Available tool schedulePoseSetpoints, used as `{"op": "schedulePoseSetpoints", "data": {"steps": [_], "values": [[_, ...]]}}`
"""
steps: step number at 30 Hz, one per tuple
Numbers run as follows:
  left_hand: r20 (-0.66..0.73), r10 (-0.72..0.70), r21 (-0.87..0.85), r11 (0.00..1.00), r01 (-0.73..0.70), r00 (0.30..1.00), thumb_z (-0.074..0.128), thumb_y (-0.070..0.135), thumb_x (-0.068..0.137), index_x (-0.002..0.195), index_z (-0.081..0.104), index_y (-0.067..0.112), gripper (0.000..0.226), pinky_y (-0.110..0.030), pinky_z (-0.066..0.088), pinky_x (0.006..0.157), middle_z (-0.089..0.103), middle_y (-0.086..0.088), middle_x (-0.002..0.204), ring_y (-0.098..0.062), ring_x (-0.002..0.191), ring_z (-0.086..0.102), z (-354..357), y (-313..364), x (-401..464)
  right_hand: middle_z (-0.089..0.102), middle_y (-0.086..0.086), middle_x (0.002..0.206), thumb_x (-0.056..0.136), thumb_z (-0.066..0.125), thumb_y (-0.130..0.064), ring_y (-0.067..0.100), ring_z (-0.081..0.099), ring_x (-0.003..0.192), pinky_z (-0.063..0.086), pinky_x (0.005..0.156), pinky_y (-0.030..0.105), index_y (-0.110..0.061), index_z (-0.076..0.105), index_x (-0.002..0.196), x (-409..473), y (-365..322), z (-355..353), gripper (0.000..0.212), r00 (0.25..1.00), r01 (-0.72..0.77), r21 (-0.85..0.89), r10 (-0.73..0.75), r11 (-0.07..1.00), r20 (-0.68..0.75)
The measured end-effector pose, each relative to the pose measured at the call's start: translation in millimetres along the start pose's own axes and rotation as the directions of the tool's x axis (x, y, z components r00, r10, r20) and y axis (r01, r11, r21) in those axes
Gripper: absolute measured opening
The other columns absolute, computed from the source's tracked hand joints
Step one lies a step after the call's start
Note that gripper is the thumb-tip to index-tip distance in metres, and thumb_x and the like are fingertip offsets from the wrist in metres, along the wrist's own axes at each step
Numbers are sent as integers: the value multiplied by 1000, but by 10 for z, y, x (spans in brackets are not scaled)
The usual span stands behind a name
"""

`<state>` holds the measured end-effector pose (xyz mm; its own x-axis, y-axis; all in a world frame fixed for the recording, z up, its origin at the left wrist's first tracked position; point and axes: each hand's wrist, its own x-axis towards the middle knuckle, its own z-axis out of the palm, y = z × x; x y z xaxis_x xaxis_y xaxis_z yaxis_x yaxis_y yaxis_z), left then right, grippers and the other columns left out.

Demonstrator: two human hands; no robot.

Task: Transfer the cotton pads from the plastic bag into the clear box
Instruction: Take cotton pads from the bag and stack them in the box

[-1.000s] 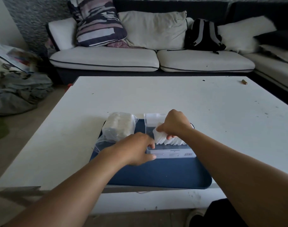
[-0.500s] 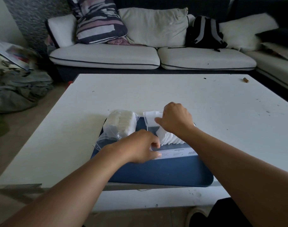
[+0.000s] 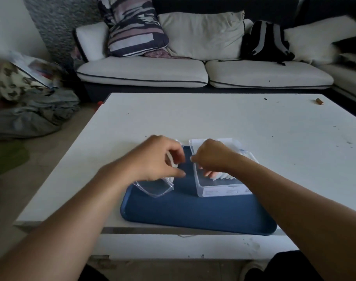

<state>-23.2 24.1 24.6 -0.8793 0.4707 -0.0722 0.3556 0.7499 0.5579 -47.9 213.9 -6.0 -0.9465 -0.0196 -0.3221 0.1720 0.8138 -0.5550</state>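
The clear box (image 3: 223,189) stands on the right half of a blue tray (image 3: 193,213), with white cotton pads (image 3: 223,176) standing on edge inside it. My right hand (image 3: 211,157) reaches down into the box, fingers curled against the near end of the pad row. Left of the box lies the plastic bag (image 3: 154,188), its mouth gaping toward me. My left hand (image 3: 159,159) lies on top of the bag with fingers curled around it, and a bit of white shows between them. The pads in the bag are mostly hidden under that hand.
The tray sits near the front edge of a white table (image 3: 213,118). A small brown object (image 3: 319,101) lies at the far right of the table. Behind it is a sofa (image 3: 144,72) with cushions and a black backpack (image 3: 266,41). Bundled cloth (image 3: 31,110) lies on the floor at left.
My left hand has left the box's near left corner and moved left onto the plastic bag. My right hand stays in the box on the pads.
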Motion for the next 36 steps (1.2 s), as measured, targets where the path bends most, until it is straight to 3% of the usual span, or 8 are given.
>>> {"op": "schedulePoseSetpoints", "data": {"steps": [2,5,8,10,14,20,26,36], "values": [[-153,-128,119,982,147,980,97,37,56,92,63,30,50,-29,54,70,63,13,89,-11,77,63,-274,-260,-119,73,5,75,88,63,-20,16,67,66,57,64,32,-5,73,83,-111,-161,16,19,954,240,-52,-246,969,-174],[-108,-363,358,854,377,926,92,53,55,107,50,30,71,-37,53,79,55,10,104,-17,93,60,-269,-569,-212,57,-15,57,87,69,-21,-3,53,52,35,52,8,-21,79,88,-371,-389,123,11,875,480,-23,-480,877,-58],[-97,-374,369,847,382,922,75,42,81,94,50,26,33,-34,46,70,58,3,101,-23,88,59,31,-663,-122,56,-16,76,94,60,-26,-4,56,72,39,63,9,-27,77,108,-474,-473,393,21,827,562,-191,-553,805,104],[-142,-329,357,863,358,934,60,23,89,81,54,22,10,-33,43,67,61,-4,101,-27,85,61,145,-689,-45,57,1,106,97,54,-27,16,57,101,45,76,25,-24,73,115,-424,-480,557,26,851,514,-378,-514,770,110],[-237,-237,158,947,278,942,53,21,97,67,46,25,32,-32,41,70,52,-1,95,-23,85,57,89,-608,12,43,10,127,95,57,-28,29,42,118,42,86,35,-25,65,123,-285,-522,574,29,877,302,-695,-476,652,-66],[-357,-53,37,997,71,933,55,22,99,69,46,17,32,-39,47,73,51,1,92,-24,81,57,22,-456,24,34,9,136,86,62,-6,30,43,121,47,91,35,-17,52,133,-224,-465,351,49,868,248,-696,-474,674,-150],[-340,-71,66,993,99,938,55,22,99,70,42,16,32,-32,31,57,49,1,81,-21,67,45,72,-424,45,45,6,118,85,66,0,28,59,103,42,69,32,-15,59,127,-99,-411,350,46,898,254,-603,-416,757,-144],[-307,-130,53,987,154,943,70,25,89,79,54,15,22,-26,31,54,52,6,78,-12,64,47,106,-455,24,52,7,115,91,62,-10,31,63,97,43,70,32,-21,66,115,-15,-278,371,27,887,352,-526,-455,774,-77]]}}
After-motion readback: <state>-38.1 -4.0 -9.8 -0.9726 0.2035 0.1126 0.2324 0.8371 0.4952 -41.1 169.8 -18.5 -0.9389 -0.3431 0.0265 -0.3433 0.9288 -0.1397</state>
